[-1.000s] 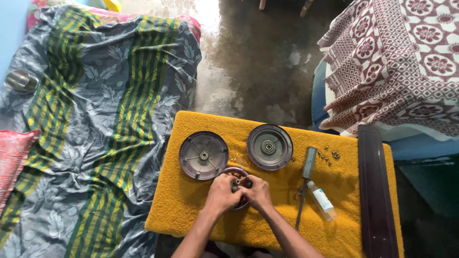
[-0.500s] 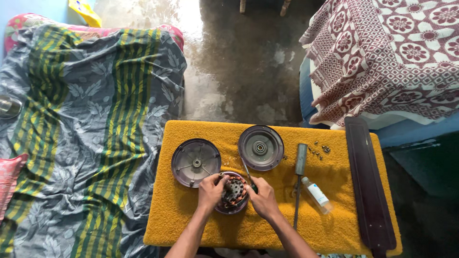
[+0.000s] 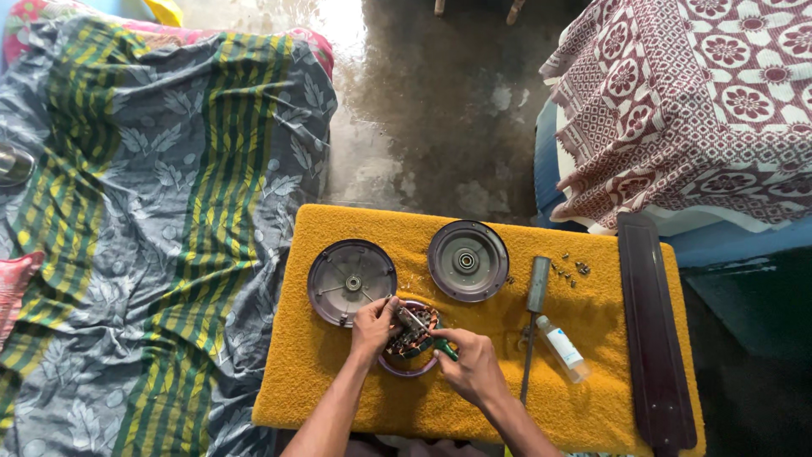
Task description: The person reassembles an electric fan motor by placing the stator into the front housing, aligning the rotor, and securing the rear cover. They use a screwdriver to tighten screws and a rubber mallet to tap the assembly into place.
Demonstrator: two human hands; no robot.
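**Both hands on the motor core**

The motor core (image 3: 409, 340), a round piece with copper windings, sits near the front middle of the worktop (image 3: 338, 398), which is covered in yellow towel. The left hand (image 3: 373, 324) has its grip closed on the core's left rim. The right hand (image 3: 475, 366) is clamped on a green-handled tool (image 3: 441, 346) touching the windings. Two round covers (image 3: 351, 282) lie just behind; a screwdriver (image 3: 535, 305), a small bottle (image 3: 563, 348) and a dark blade (image 3: 653, 330) lie to the right.
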